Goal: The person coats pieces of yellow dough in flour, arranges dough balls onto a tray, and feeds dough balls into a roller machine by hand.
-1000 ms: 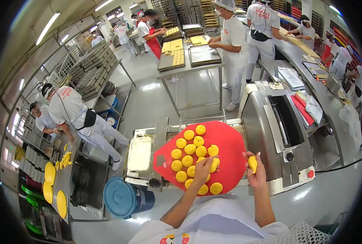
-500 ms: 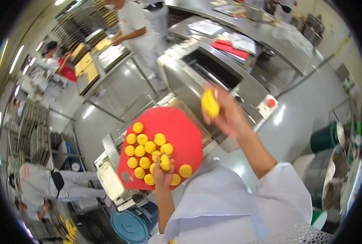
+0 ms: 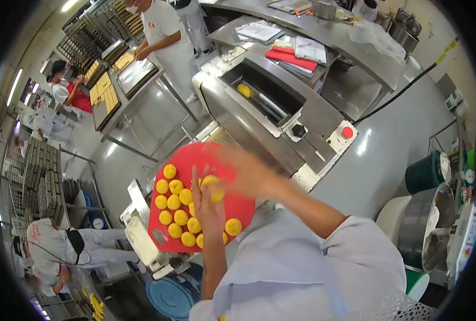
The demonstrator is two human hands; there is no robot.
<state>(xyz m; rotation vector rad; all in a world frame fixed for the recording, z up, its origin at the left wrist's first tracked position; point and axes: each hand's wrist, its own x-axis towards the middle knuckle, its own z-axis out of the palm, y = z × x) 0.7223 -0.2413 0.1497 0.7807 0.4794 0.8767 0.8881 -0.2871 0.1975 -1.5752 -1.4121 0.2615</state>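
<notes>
Several round yellow dough balls [image 3: 181, 217] lie on a red board [image 3: 240, 206] in front of me. My left hand [image 3: 210, 211] is raised over the board, fingers pointing away from me, with a yellow dough ball [image 3: 212, 187] held at them. Close beside that ball is my right hand [image 3: 248, 174], smeared by motion, so its fingers cannot be made out. Beyond the board, another yellow dough piece [image 3: 244, 90] sits in the dark opening of a metal machine with a roller [image 3: 265, 104].
The machine carries a red button [image 3: 347, 132] at its right end. A blue lidded bin [image 3: 171, 297] stands below the board. Co-workers stand by a metal table with trays [image 3: 105, 99] and at the left. Large bowls and bins [image 3: 422, 230] line the right side.
My right hand has come from near the machine's opening back down to my left hand. The dough piece it held now appears in the opening. My left hand has risen slightly.
</notes>
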